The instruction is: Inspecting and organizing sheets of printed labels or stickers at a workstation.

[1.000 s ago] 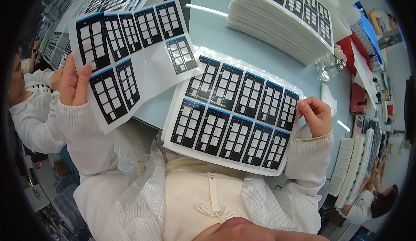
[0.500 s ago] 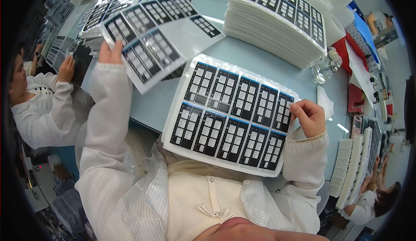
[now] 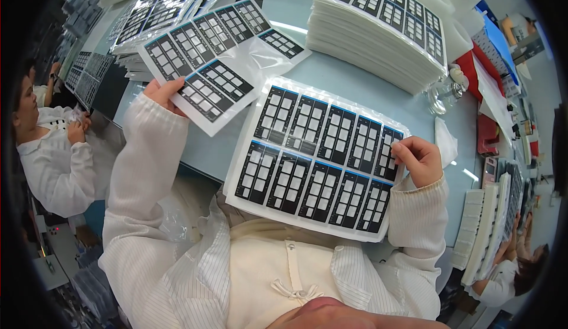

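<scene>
Sheet, upper left of frame: it's moved up and away from the body over the last second, and the motion blur of half a second ago is gone. It lies flatter now, angled over the table, its upper edge close to the pile in the upper left corner. Can't tell if it touches the pile. My read: sheet is now handled separately from the pack, whose top face is nearly all clear.

Left hand, left of centre: narrow pinch on the sheet's lower left edge, thumb on top, fingers mostly hidden below. Sheet has a bare patch in its lower row where labels are missing.

Pack, centre of frame: barely shifted, two full rows of labels up. Its upper left corner sits right by the sheet; contact unclear.

Right hand, right of centre: about where it was, thumb and forefinger nearly closed on the pack's right edge, other fingers curled. Can't tell how many layers it has. Tall stack stands well apart, upper right.
</scene>
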